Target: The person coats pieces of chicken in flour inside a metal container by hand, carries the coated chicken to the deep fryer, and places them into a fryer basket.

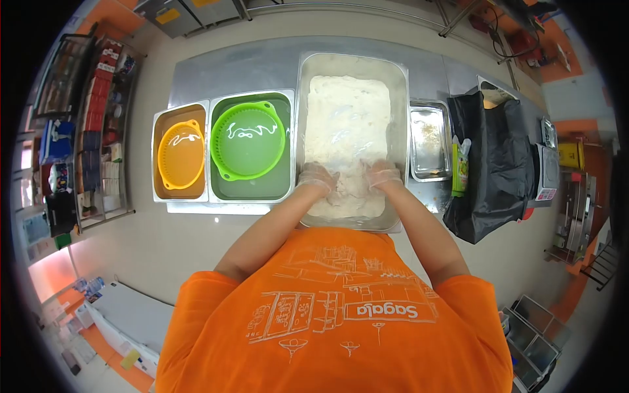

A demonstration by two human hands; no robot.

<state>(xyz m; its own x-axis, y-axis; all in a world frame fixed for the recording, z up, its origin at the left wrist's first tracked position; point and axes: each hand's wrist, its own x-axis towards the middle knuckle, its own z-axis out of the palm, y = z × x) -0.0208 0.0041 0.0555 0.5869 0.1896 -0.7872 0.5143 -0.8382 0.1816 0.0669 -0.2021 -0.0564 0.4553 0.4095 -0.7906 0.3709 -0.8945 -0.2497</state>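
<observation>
A large, deep metal pan (305, 118) holds a broad slab of pale dough (348, 111) with a glossy, slightly wet-looking surface. Thin clear plastic gloves cover both hands. Inside the pan's left side, my left hand (320, 179) grips the dough, its fingers curled and partly sunk into it. Opposite, my right hand (381, 174) grips the dough near the pan's right wall, fingertips partly hidden. Between the hands the dough is bunched and uneven; beyond them it lies flatter.
Left of the pan, a green colander (278, 157) and a yellow colander (201, 157) sit in metal containers of liquid. To the right are a shallow metal tray (429, 141), a green packet (460, 167) and a black bag (501, 150). A metal table (255, 65) supports them.
</observation>
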